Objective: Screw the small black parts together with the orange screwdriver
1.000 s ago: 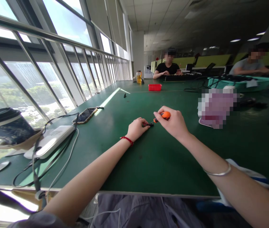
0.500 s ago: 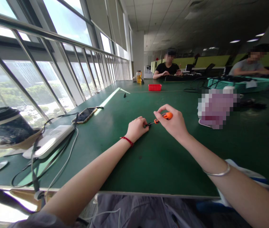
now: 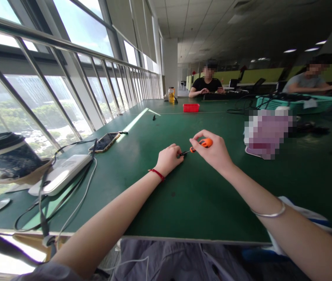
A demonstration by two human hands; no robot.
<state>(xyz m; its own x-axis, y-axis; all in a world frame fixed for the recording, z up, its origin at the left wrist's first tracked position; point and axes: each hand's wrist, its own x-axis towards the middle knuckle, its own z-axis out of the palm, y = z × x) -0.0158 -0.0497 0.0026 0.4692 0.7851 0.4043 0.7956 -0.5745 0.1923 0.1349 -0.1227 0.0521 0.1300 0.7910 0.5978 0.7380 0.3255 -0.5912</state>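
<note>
Orange and black, the screwdriver [image 3: 206, 143] is held in the right hand [image 3: 217, 151], whose grip is clamped on the handle, with the shaft pointed leftward at a small black part [image 3: 184, 153]. That part is pinched at the fingertips of the left hand [image 3: 168, 159], low over the middle of the green bench [image 3: 213, 207]; whether the bench is touched by it cannot be told, nor can it be told how far the tip is seated. A red cord [image 3: 157, 173] is worn on the left wrist and a silver bangle [image 3: 271, 214] on the right forearm. To the left, a phone [image 3: 105, 142] is laid flat, and a white box [image 3: 63, 175] is crossed by a black cable, with a dark cup [image 3: 9, 156] just beside it. Farther off, a small black piece [image 3: 154, 117], a red basket [image 3: 191, 107] and a jar [image 3: 171, 95] are set on the bench. At the right, a blurred pink thing [image 3: 267, 134] is placed in front of a green basket [image 3: 295, 104]. Beyond the bench's far part, one co-worker [image 3: 206, 84] is seen in black, another [image 3: 305, 83] in grey.
</note>
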